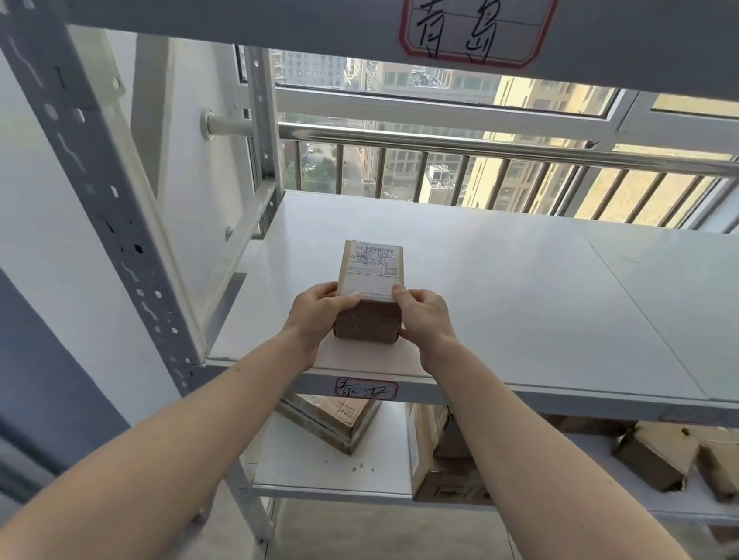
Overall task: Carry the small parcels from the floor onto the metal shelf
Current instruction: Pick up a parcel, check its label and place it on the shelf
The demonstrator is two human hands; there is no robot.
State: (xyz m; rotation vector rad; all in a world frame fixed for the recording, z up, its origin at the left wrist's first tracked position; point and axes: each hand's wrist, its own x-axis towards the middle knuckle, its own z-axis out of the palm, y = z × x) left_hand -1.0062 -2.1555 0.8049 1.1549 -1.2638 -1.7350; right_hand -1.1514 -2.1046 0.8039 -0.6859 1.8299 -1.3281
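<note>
A small brown cardboard parcel [372,275] with a white shipping label on top rests on the white board of the metal shelf [538,306], near its front left. My left hand [316,310] grips the parcel's near left corner. My right hand [423,315] grips its near right corner, thumb on the label. Both arms reach forward from below.
The shelf's perforated grey upright [94,187] stands at the left. A beam with a handwritten label [477,17] crosses overhead. The lower shelf holds several cardboard boxes [654,455]. Behind the shelf run a steel rail [509,151] and a window. Tiled floor lies below.
</note>
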